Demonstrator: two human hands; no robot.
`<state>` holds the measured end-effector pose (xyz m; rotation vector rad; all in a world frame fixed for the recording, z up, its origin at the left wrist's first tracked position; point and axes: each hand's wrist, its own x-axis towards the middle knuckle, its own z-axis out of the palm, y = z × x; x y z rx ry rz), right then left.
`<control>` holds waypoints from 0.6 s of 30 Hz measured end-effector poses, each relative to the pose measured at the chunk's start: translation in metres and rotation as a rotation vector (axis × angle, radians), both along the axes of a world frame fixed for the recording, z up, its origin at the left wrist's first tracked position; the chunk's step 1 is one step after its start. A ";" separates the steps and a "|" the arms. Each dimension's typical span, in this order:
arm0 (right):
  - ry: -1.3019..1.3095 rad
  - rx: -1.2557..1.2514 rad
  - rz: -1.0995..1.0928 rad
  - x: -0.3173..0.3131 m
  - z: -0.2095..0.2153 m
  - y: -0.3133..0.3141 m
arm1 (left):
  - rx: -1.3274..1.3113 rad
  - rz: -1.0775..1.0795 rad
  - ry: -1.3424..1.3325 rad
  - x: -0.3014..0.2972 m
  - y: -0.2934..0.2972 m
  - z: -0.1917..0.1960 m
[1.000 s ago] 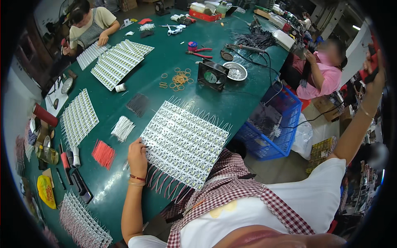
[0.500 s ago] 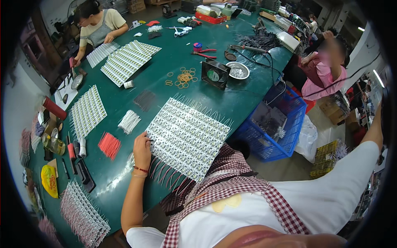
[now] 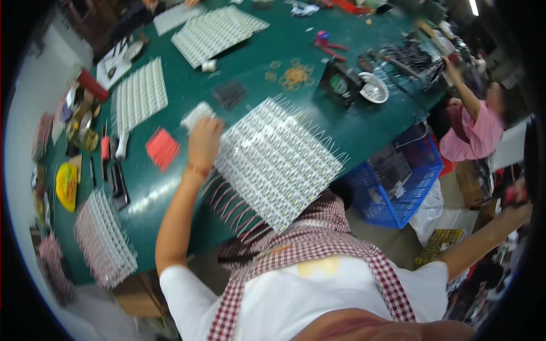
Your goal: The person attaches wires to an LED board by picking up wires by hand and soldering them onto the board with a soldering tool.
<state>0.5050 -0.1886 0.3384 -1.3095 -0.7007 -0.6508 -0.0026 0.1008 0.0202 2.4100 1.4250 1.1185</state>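
A white sheet of circuit boards (image 3: 278, 159) lies at the near table edge, overhanging toward my apron. Thin pale wires stick out of its far side, and red and white wires (image 3: 230, 210) hang from its near left side. My left hand (image 3: 205, 139) is beside the sheet's left corner, at a pile of short white wires (image 3: 197, 113) that it partly covers. Its fingers look bent but are smeared by motion. Far out at the right rim is my right hand (image 3: 518, 209), away from the table and blurred; whether it holds anything is unclear.
Red wires (image 3: 162, 148) and black wires (image 3: 229, 94) lie near the left hand. Rubber bands (image 3: 297, 75), a small black fan (image 3: 340, 84) and a white bowl (image 3: 373, 88) are farther off. A blue crate (image 3: 398, 193) stands right of the table. A person in pink (image 3: 472, 131) sits beyond.
My left hand has left the board sheet's edge and moved to the white wires. My right arm has swung lower, bringing its hand into view. The whole view has shifted and tilted.
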 end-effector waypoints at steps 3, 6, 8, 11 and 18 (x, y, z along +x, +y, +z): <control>0.200 -0.151 0.593 0.010 -0.092 -0.004 | -0.120 -0.028 -0.050 0.023 0.048 0.003; 0.590 -0.132 0.838 -0.005 -0.155 0.036 | -0.139 -0.038 0.007 0.048 0.081 -0.017; 0.668 -0.142 0.948 -0.012 -0.184 0.061 | -0.050 -0.033 0.103 0.060 0.091 -0.024; 0.740 -0.151 1.103 -0.022 -0.203 0.085 | -0.047 0.054 0.135 0.069 0.105 -0.030; 0.735 -0.197 1.295 -0.031 -0.222 0.113 | -0.099 0.130 0.220 0.085 0.108 -0.039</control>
